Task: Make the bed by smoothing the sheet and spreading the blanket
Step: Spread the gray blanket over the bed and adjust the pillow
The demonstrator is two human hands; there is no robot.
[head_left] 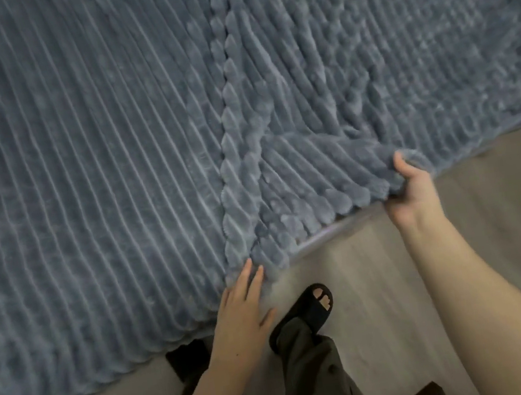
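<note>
- The blue-grey ribbed fleece blanket (86, 161) covers the bed and fills most of my view; its ribs run in long parallel lines across the left part.
- A folded-over layer of the same blanket lies on the right part, and its scalloped edge (229, 128) runs from the top of the view down to the near side of the bed.
- My right hand (410, 191) is clamped on the near edge of that upper layer — thumb on top of the pile, fingers tucked under it — and the fabric is bunched and lifted a little where I hold it.
- My left hand (241, 317) is open, fingers spread and nearly straight, with the fingertips (252, 273) touching the blanket's lower corner where the scalloped edge meets the side of the bed; it grips nothing.
- A thin pale strip (321, 234) shows just under the lifted edge between my two hands — whether it is the sheet or the mattress edge I cannot tell.
- Below the bed is a light wooden floor (493, 198).
- My foot in a black open-toed slipper (308, 311) stands on the floor just beside the bed, between my arms, with an olive trouser leg (314, 377) above it.
</note>
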